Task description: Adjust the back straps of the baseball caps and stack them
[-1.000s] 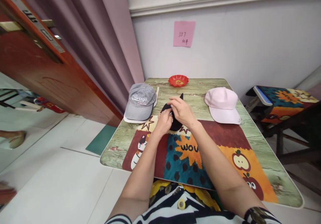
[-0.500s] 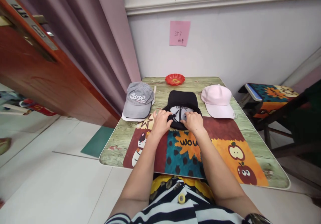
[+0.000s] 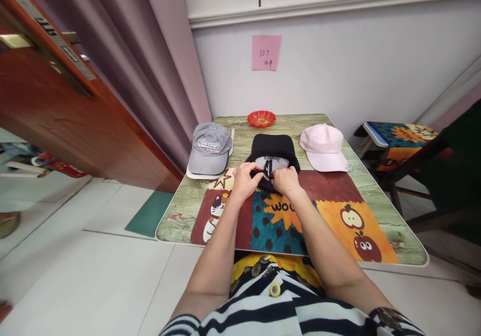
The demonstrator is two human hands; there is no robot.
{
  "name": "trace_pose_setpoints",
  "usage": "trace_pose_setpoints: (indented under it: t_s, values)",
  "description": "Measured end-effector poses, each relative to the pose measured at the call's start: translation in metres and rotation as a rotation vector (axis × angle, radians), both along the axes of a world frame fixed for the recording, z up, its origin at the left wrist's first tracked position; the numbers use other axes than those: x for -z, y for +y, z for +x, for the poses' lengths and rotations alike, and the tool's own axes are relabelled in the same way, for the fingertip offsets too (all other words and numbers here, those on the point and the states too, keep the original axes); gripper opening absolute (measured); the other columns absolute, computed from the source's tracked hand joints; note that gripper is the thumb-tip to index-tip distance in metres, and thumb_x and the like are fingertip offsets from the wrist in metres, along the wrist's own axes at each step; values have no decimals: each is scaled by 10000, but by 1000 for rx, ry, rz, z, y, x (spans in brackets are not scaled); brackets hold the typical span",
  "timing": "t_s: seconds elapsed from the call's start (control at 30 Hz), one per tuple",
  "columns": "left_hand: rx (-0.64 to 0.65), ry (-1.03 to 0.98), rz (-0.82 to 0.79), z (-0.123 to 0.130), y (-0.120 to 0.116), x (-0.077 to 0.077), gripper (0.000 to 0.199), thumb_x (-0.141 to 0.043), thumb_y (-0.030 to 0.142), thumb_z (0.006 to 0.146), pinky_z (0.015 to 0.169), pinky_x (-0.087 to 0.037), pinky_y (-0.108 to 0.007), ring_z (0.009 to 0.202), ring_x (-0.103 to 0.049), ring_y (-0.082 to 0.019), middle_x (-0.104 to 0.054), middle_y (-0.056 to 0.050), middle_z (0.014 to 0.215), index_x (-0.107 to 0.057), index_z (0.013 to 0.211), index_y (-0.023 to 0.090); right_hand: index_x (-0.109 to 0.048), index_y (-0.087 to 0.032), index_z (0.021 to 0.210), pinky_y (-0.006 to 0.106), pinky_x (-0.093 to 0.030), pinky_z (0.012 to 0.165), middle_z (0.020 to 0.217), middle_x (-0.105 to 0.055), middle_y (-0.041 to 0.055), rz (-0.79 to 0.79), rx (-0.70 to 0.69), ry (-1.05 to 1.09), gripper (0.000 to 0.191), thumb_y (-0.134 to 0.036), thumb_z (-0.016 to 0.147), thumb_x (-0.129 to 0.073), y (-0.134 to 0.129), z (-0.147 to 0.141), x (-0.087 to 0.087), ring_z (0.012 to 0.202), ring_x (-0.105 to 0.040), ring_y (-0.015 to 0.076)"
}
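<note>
Over to the far edge of the burgundy, teal and orange printed table mat [image 3: 263,233], and straight onto a black cloth baseball cap [image 3: 273,144] with a pale, lettered lining! Lying across that far edge, near the middle of the mat, with brim pointing away and lined inside showing towards the mat's near edge. Look at the left hand [image 3: 245,180]: pinching firmly, thumb against bent fingers, on a narrow black strip [image 3: 268,167] at the cap's near side. And now the right hand [image 3: 286,180]: just across from the other, curled tight and clasping the near side of the same cap, thumb and forefinger close by the strip. Exactly which piece between those right fingers? Cannot tell, with knuckles in the way. Out beyond the mat's far left corner, a grey cloth baseball cap [image 3: 209,148] with white "Always" lettering, resting over something thin and white-edged, mostly covered. Off the far right part of the mat, a pale pink cloth baseball cap [image 3: 323,148], brim towards the mat. Well beyond the far edge, a shiny red scalloped dish [image 3: 261,119]. And all around the mat, a green wood-grain tabletop [image 3: 404,240] with rounded corners.
</note>
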State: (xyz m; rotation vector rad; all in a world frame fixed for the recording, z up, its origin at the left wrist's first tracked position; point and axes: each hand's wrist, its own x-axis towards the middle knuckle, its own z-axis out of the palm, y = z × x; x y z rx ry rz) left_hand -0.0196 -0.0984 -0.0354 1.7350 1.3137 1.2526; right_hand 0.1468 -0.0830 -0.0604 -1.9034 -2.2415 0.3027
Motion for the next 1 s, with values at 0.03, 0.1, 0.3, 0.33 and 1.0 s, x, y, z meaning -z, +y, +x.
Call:
trace_pose_setpoints:
  t_s: [0.03,0.1,0.3,0.33,1.0]
  values:
    - [1,3,8,-1,-1,-1,167,-735,114,719,1050,-398,-447,977,-608,-285,-728,-45,877,-768,770,270,-759,-158,942,439,-390,975,1043,-765,191,13,14,34,177,-226,906,-599,-1,3,0,1013,-710,307]
    - [11,-3,28,-2,-5,-4,184,-712,109,747,1045,-408,-432,997,-613,-280,-736,-44,901,-777,801,272,-746,-187,991,390,-445,901,1086,-762,150,48,42,106,218,-278,946,-553,-3,10,-1,1001,-704,285]
    - [76,-189,-6,1,-14,-16,76,-739,211,801,945,-467,-343,956,-642,-236,-747,-39,920,-783,860,228,-686,-215,856,302,-511,752,883,-760,29,197,48,1291,240,-453,890,-678,-13,27,-15,784,-662,194]
    - [79,-229,-25,2,-15,-17,72,-746,228,803,914,-477,-328,932,-647,-228,-748,-39,913,-782,864,220,-681,-218,851,304,-518,772,899,-761,28,214,37,1418,246,-462,874,-702,-16,28,-19,800,-666,189]
    - [175,-216,48,25,-8,-20,99,-653,258,854,799,-499,-284,817,-645,-166,-714,-22,844,-711,851,179,-758,-172,862,277,-404,587,665,-614,-2,137,120,1300,381,-540,762,-767,-42,13,-34,607,-499,135]
